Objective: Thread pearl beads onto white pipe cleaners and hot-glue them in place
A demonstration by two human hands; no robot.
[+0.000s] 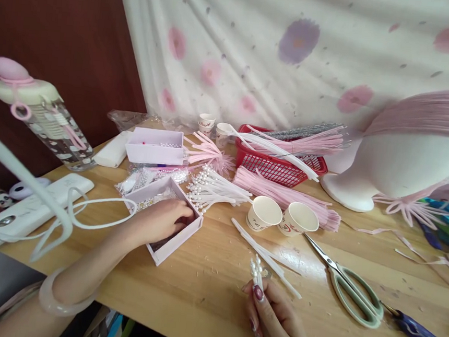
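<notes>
My left hand (167, 217) reaches down into an open pale lilac box (181, 237); its fingertips are hidden inside, so what they touch cannot be seen. Small beads (146, 202) show in the box's far part. At the front of the table, my right hand (272, 317) is closed around a few white pipe cleaners, their upper ends tipped with pearl beads (256, 266). Just beyond it lie loose white pipe cleaners (266, 256). A bunch of pearl-tipped white pipe cleaners (218, 189) rests beside the box.
Two paper cups (264, 214) stand by a pink pipe cleaner bundle (285, 195). Behind is a red basket (283, 171) of pipe cleaners. Scissors (349, 292) and a blue-handled tool (426, 335) lie right. A white foam head (413, 164), power strip (40, 210) and water bottle (55, 127) flank the table.
</notes>
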